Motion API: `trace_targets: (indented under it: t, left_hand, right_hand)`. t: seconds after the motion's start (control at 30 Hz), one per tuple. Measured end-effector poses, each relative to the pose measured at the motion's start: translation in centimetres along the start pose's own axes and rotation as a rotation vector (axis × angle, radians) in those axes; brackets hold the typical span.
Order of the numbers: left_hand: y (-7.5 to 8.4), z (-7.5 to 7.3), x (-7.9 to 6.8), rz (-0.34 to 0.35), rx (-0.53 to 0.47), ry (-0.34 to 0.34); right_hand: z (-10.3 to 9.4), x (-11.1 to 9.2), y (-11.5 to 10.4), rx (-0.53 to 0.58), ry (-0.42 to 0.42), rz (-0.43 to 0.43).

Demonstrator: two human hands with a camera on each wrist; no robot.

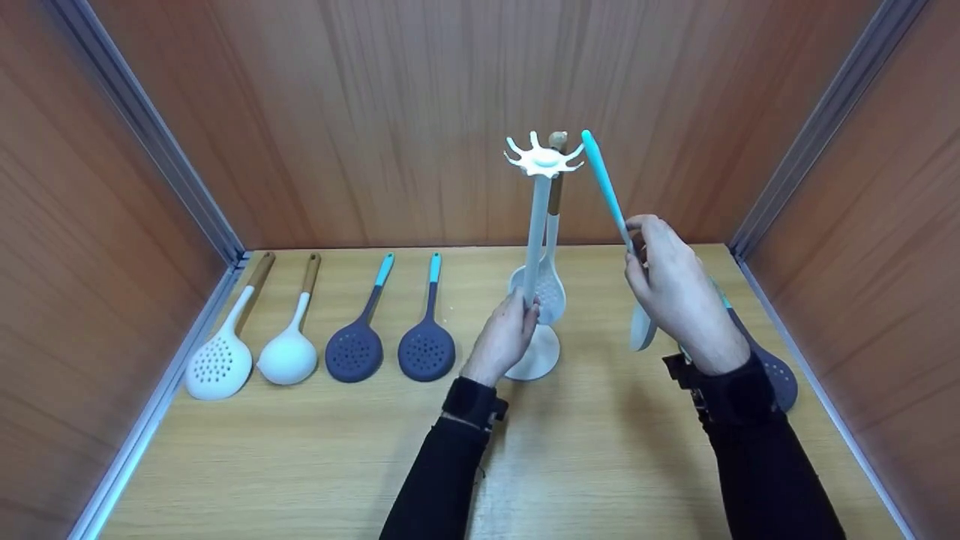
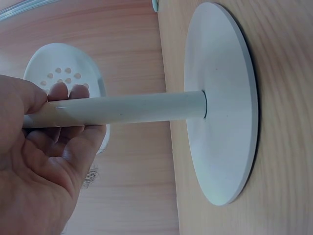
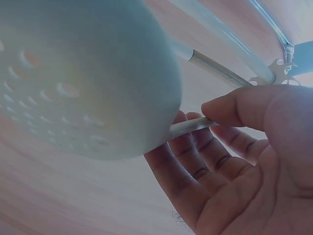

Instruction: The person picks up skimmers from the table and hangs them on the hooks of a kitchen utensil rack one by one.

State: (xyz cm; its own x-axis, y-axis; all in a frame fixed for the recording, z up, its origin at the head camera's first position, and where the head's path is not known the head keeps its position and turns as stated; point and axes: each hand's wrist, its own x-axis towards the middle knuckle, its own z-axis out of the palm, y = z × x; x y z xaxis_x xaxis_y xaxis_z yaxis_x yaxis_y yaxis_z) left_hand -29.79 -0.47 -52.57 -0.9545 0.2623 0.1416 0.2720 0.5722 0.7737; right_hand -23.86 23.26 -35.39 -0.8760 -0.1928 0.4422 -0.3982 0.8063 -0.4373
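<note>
My left hand (image 1: 501, 337) grips the pole (image 2: 146, 107) of a white utensil stand, fingers and thumb wrapped around its middle. The stand is upright on a round base (image 1: 541, 352), with a crown of curved hooks (image 1: 545, 159) on top. A white skimmer (image 1: 552, 289) with a brown handle hangs on the far side of the pole, its holed head showing in the left wrist view. To the right of the stand, my right hand (image 1: 671, 289) pinches a second skimmer by its thin neck (image 3: 190, 127). Its turquoise handle (image 1: 604, 184) points up, and its pale holed head (image 3: 98, 83) hangs below.
On the left of the wooden table (image 1: 300, 457) lie a white skimmer (image 1: 219, 364), a white ladle (image 1: 288, 356) and two dark blue skimmers (image 1: 354, 349) in a row. Another dark skimmer (image 1: 780, 379) lies partly behind my right wrist. Wood panels (image 1: 375, 120) enclose three sides.
</note>
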Motion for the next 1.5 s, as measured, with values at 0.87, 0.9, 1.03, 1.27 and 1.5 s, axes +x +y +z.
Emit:
trace_targets:
  t: [0.87,0.9,1.03,1.27,1.5]
  left_hand:
    - [-0.1,0.1,0.2,0.033,0.024,0.029]
    - [-0.1,0.1,0.2,0.033,0.026,0.030]
    - [-0.1,0.1,0.0,0.043,0.024,0.032]
    - [0.0,0.0,-0.2,0.085,0.033,0.041]
    - [0.0,0.0,-0.1,0.026,0.015,0.015]
  right_hand:
    - [1.4,-0.3,0.5,-0.082,0.054,-0.058]
    - [1.5,-0.3,0.5,-0.087,0.056,-0.060]
    - [1.8,-0.4,0.5,-0.089,0.052,-0.062]
    - [2.2,-0.5,0.6,-0.059,0.027,-0.060]
    - [2.7,-0.6,0.5,-0.043,0.012,-0.057]
